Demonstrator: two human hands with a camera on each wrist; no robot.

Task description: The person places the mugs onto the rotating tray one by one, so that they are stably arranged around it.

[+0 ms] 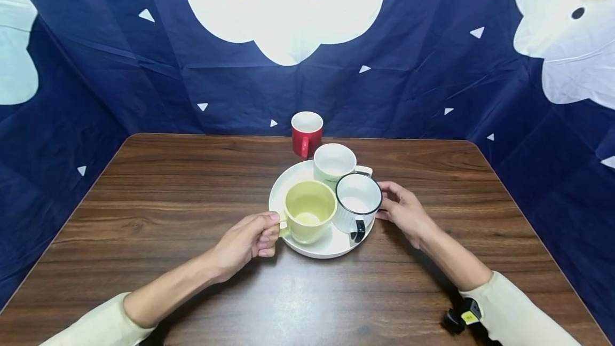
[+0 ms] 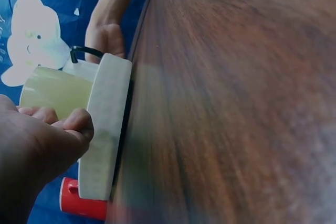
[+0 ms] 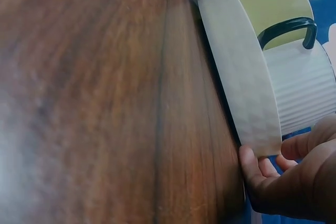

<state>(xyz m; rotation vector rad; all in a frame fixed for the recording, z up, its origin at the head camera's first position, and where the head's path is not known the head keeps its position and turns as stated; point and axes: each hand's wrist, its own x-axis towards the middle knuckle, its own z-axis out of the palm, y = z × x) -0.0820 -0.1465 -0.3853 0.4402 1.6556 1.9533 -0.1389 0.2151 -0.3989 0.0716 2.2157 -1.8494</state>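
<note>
My left grip [image 1: 252, 239] holds the yellow mug [image 1: 309, 210]; my right grip [image 1: 405, 213], part-hidden by the black-rimmed mug [image 1: 357, 196], pinches the plate [image 1: 287, 178]; red mug [image 1: 302, 135] far.

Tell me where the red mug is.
In the head view, the red mug stands on the far side of the table, just beyond the white plate and left of the rear white mug.
</note>
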